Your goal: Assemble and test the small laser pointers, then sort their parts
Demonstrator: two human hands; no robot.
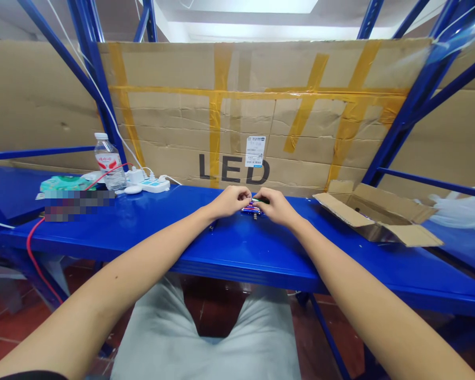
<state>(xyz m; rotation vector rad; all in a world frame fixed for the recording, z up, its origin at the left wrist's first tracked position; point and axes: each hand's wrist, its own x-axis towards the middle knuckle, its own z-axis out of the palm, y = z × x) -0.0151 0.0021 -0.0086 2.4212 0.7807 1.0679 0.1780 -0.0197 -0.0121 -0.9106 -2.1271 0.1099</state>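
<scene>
Both my hands meet over the blue table (162,232), near its middle. My left hand (233,201) has its fingers curled into a pinch at a small shiny metallic piece (252,210) that reflects the blue. My right hand (276,205) is closed from the other side, with something thin and dark, partly greenish, between its fingers. What each hand pinches is too small and too covered to name. A tiny brownish part (255,216) lies just in front of the shiny piece. Another small dark bit (211,228) rests beneath my left wrist.
At the right stands an open cardboard box (374,211), beside white plastic bags (459,208). To the left are a water bottle (110,163), a power strip (156,184), a green packet (65,183) and a red cable (34,248). A large cardboard panel (174,126) backs the table.
</scene>
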